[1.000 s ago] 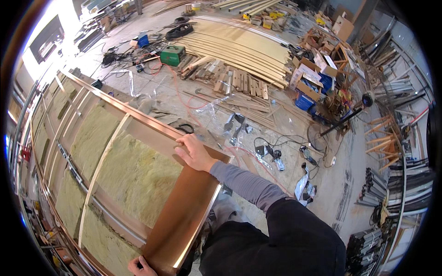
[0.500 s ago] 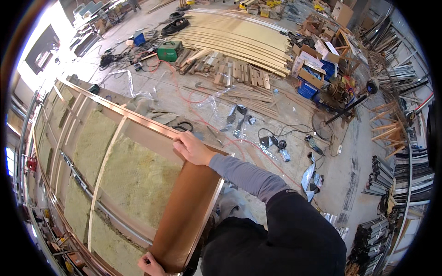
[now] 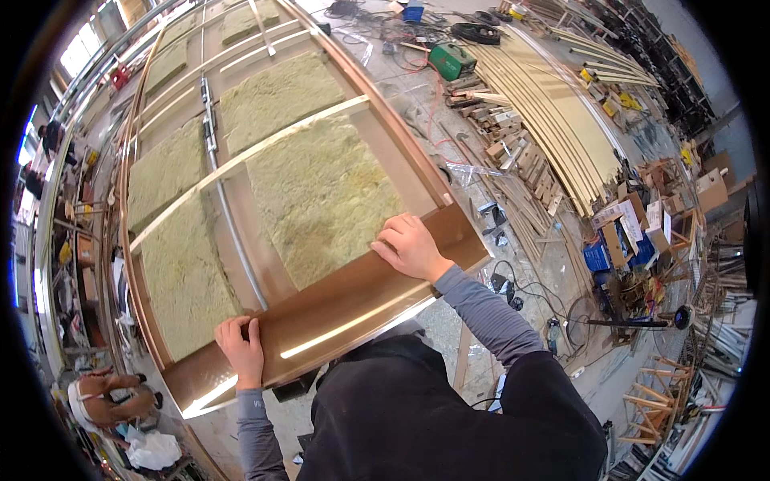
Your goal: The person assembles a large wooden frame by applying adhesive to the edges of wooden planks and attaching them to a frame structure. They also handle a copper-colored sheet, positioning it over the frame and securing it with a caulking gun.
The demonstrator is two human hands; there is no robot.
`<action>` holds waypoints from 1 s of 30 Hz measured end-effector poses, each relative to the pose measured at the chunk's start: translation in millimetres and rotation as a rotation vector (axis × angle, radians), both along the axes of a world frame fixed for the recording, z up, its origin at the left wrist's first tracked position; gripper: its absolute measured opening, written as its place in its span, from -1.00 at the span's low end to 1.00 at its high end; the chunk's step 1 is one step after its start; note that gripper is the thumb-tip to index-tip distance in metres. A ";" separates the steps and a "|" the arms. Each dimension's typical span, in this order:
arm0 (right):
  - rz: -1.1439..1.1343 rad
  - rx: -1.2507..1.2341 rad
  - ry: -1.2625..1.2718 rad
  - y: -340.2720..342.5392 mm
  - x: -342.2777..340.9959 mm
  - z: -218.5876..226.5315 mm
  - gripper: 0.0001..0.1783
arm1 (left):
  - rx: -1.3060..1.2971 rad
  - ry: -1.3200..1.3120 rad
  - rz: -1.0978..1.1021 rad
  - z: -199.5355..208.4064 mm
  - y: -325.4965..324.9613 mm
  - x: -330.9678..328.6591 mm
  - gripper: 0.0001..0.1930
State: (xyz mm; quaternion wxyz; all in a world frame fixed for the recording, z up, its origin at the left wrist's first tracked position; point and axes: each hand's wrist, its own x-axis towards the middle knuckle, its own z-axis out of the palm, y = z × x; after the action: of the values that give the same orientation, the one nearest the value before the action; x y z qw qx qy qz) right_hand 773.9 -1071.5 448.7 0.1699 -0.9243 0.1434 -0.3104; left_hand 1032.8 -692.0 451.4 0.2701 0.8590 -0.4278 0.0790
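A long, shallow copper-brown panel frame (image 3: pixel 441 186) stretches away from me. Its near end has a smooth brown strip (image 3: pixel 345 317) with bright light streaks on it. My left hand (image 3: pixel 241 349) curls its fingers over the strip's inner edge, toward the left end. Farther right, my right hand (image 3: pixel 409 247) grips the same edge, beside a yellowish-green insulation slab (image 3: pixel 321 200). Another insulation slab (image 3: pixel 180 280) lies just beyond my left hand. Between the slabs runs a grey metal rod (image 3: pixel 237 240), and a pale wooden crossbar (image 3: pixel 265 164) spans the frame.
Right of the frame are a green machine case (image 3: pixel 451 61), wood offcuts (image 3: pixel 521 152), stacked yellowish boards (image 3: pixel 553 104) and cardboard boxes (image 3: pixel 622 232). Cables lie on the floor. A stand with a round base (image 3: pixel 682 317) is at right. A person (image 3: pixel 116 398) bends low at left.
My view has swung left, bringing the panel's length ahead of me. My right hand has shifted inward from the right corner along the strip. My left hand now shows fully, gripping its edge.
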 end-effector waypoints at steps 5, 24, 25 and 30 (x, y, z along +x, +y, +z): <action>0.057 -0.052 0.048 14.9 -0.7 10.1 -0.51 | 0.020 -0.033 0.027 -1.5 1.7 -3.7 -0.79; 0.059 -0.094 0.158 25.8 4.3 14.6 -0.47 | 0.031 0.052 0.104 -10.2 15.1 -10.8 -0.72; 0.049 -0.124 0.171 30.2 6.8 15.0 -0.49 | 0.018 0.063 0.093 -12.1 20.0 -9.0 -0.69; 0.170 -0.083 0.144 100.7 52.3 35.9 -0.41 | 0.186 -0.022 0.028 14.8 62.0 15.8 -0.26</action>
State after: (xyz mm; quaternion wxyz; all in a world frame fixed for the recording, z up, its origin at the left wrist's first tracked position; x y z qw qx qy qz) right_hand 826.2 -970.8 484.6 0.1467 -0.9592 0.0632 -0.2333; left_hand 1048.6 -630.0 466.2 0.1832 0.8853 -0.4243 0.0523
